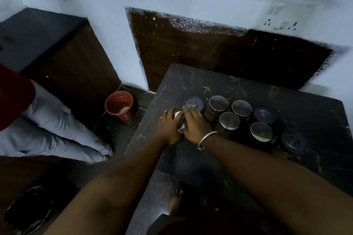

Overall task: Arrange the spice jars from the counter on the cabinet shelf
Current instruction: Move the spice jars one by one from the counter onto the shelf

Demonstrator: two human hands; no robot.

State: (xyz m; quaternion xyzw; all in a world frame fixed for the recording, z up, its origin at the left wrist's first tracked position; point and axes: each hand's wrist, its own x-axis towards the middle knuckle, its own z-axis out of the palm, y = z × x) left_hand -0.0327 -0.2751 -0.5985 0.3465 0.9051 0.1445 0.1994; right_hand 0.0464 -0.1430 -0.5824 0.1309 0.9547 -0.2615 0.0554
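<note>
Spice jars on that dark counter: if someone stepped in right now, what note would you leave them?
Left hand and right hand: both closed around one small jar at the counter's left end; it is mostly hidden.
Others: seven lidded jars stand on the counter, from the labelled black-lidded jar to the dark-lidded jar at far right.
Done: no jar seen shelved; no shelf in view.
Left: lift the held jar, shelve it, then the rest.
</note>
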